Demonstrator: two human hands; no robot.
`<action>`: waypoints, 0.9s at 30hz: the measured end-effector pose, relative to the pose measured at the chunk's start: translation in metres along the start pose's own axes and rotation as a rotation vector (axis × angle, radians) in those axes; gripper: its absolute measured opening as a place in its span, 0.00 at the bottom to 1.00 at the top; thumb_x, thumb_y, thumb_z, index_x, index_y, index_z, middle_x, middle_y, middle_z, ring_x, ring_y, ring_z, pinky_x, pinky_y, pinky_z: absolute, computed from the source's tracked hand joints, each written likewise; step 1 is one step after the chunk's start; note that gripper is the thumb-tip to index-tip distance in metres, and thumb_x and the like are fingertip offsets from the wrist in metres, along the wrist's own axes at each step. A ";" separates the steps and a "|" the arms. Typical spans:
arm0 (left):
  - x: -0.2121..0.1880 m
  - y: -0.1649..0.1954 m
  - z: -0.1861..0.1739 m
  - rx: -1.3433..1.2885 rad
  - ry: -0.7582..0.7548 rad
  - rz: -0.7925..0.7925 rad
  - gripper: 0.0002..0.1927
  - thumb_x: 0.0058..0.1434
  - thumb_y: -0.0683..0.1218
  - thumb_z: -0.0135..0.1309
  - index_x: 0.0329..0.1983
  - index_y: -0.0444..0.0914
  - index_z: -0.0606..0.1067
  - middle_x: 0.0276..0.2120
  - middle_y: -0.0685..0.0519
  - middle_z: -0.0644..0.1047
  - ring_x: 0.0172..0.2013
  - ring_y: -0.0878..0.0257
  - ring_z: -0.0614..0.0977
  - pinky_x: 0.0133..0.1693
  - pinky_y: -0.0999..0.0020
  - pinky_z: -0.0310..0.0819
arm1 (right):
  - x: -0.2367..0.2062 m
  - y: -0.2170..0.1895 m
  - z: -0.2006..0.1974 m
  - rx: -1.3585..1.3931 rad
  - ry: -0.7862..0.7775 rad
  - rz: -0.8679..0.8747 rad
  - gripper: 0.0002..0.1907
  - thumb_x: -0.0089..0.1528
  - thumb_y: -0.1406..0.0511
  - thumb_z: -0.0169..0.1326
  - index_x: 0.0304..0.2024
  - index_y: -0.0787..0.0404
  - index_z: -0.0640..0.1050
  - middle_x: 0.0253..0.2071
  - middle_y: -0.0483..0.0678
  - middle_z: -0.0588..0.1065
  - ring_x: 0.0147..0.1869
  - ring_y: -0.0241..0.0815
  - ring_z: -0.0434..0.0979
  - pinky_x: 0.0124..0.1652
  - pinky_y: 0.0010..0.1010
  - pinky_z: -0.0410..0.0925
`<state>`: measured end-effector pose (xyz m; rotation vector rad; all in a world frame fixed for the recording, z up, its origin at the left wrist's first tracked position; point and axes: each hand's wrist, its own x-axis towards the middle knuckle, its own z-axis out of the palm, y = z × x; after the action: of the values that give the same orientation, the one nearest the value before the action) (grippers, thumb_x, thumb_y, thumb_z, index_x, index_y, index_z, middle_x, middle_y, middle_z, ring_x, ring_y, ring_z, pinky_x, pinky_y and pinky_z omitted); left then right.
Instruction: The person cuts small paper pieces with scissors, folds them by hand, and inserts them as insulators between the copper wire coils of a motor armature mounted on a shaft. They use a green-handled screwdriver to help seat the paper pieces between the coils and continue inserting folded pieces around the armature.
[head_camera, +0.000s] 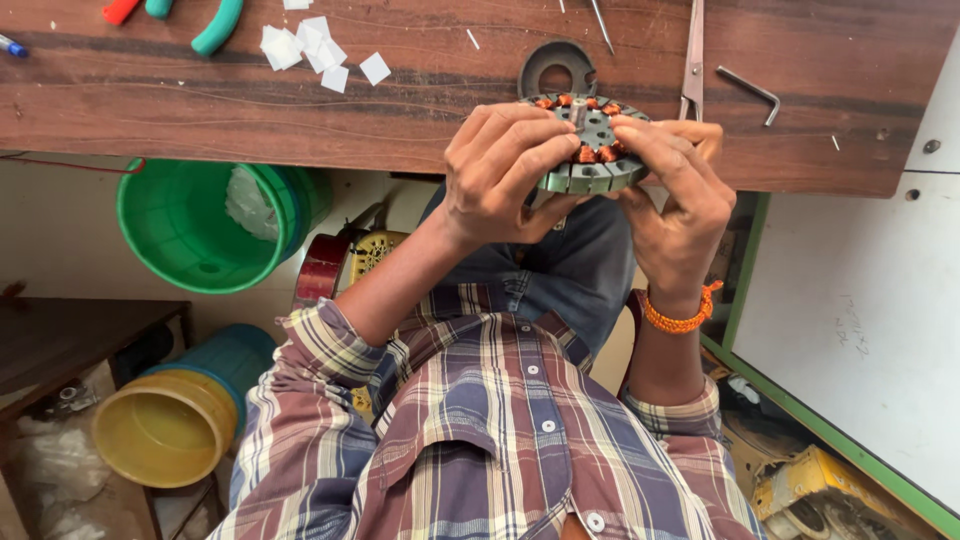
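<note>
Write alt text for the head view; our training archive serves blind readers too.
Two bare hands, left hand and right hand, hold a round grey motor stator with copper windings at the edge of a dark wooden table. White paper squares, an angled metal key and scissors lie on the table; a green bucket sits below.

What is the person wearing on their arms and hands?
Both hands are bare, with no gloves or rings to be seen. The left hand comes out of a plaid sleeve in maroon, cream and blue, rolled up toward the elbow. The right hand has an orange beaded bracelet with a small orange thread tie at the wrist, and its plaid sleeve is rolled up too.
</note>
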<state>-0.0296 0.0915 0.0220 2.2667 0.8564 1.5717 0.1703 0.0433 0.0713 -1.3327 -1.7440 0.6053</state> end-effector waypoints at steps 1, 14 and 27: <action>0.001 0.000 0.002 0.015 0.012 0.001 0.22 0.61 0.51 0.70 0.50 0.36 0.75 0.46 0.50 0.80 0.47 0.51 0.83 0.50 0.56 0.77 | 0.000 0.002 0.001 0.010 0.010 0.007 0.20 0.67 0.58 0.66 0.57 0.62 0.81 0.55 0.49 0.81 0.60 0.43 0.75 0.50 0.27 0.72; 0.003 -0.004 0.017 -0.024 0.043 -0.082 0.19 0.57 0.50 0.68 0.44 0.37 0.74 0.42 0.52 0.81 0.43 0.54 0.83 0.46 0.56 0.74 | 0.000 0.015 0.012 0.003 0.098 -0.008 0.14 0.67 0.61 0.64 0.52 0.62 0.81 0.53 0.48 0.81 0.59 0.42 0.74 0.58 0.31 0.69; 0.015 -0.009 -0.005 -0.205 -0.152 -0.242 0.33 0.57 0.31 0.59 0.66 0.43 0.70 0.52 0.53 0.76 0.48 0.55 0.74 0.52 0.63 0.73 | 0.005 0.043 0.024 0.293 0.207 -0.161 0.32 0.64 0.53 0.64 0.66 0.52 0.68 0.69 0.50 0.71 0.69 0.44 0.72 0.68 0.36 0.68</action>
<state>-0.0332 0.1069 0.0305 2.0239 0.8496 1.3003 0.1727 0.0640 0.0269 -1.0039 -1.5120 0.5841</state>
